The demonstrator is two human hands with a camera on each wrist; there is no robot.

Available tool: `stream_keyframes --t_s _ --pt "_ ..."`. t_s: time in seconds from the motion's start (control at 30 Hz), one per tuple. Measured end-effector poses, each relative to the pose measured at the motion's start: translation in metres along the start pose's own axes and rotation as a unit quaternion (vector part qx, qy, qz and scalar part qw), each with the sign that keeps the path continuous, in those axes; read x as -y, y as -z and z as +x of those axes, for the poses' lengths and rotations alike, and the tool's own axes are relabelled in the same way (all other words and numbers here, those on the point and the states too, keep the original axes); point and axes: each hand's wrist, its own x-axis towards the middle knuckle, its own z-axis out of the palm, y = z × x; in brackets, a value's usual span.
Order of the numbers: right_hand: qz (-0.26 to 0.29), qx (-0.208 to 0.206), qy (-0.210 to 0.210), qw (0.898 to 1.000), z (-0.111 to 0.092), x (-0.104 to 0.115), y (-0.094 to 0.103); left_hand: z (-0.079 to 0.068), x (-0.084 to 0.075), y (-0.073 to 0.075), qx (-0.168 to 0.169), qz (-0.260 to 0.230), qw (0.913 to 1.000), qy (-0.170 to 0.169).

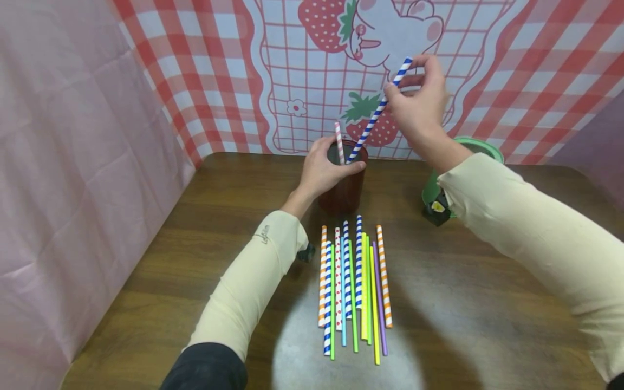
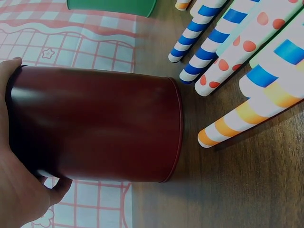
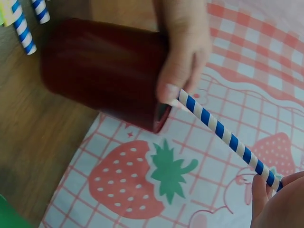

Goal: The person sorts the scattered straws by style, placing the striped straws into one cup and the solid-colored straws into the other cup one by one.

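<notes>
The left hand [image 1: 324,170] grips the red cup [image 1: 340,194], one pink-striped straw [image 1: 339,142] inside; the right hand [image 1: 421,100] pinches a blue-striped straw [image 1: 372,120] at the rim, loose straws [image 1: 364,287] remaining below both.

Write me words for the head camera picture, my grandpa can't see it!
A person's right hand holds a blue-and-white striped straw, its lower end at the mouth of a dark red cup gripped by the left hand. A pink-and-white straw pokes from the cup, and colorful straws lie on the brown table.
</notes>
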Motion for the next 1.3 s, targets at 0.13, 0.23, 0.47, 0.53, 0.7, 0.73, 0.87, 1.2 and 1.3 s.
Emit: stream_keyframes --t_s 0.13,0.23,0.47,0.53,0.7,0.73,0.87,1.2,1.3 --pt "-0.029 0.011 0.009 0.999 -0.002 -0.009 -0.006 0.0 0.001 0.0 0.0 -0.001 1.0 -0.002" --pt "-0.049 0.015 0.014 0.999 -0.004 -0.012 -0.01 0.0 0.001 0.0 0.0 -0.004 1.0 -0.001" --pt "-0.083 0.017 0.021 0.996 -0.006 -0.018 -0.018 0.001 0.002 -0.001 -0.001 -0.006 1.0 0.002" --pt "-0.096 0.016 0.025 0.995 -0.007 -0.02 -0.02 0.002 0.002 -0.001 -0.002 -0.006 1.0 0.002" --pt "-0.126 0.032 0.033 0.991 -0.012 -0.028 -0.023 0.002 0.001 -0.001 -0.004 -0.006 1.0 -0.002" --pt "-0.129 0.038 0.033 0.99 -0.013 -0.029 -0.024 0.002 0.001 -0.001 -0.005 -0.005 1.0 -0.003" --pt "-0.133 0.047 0.04 0.989 -0.017 -0.035 -0.027 0.002 0.0 -0.001 -0.006 -0.002 1.0 0.0" --pt "-0.148 0.067 0.038 0.986 -0.024 -0.049 -0.031 0.002 0.001 -0.001 -0.002 0.003 1.0 0.008" --pt "-0.153 0.072 0.03 0.985 -0.026 -0.053 -0.032 0.002 0.0 -0.001 -0.003 0.005 1.0 0.007"
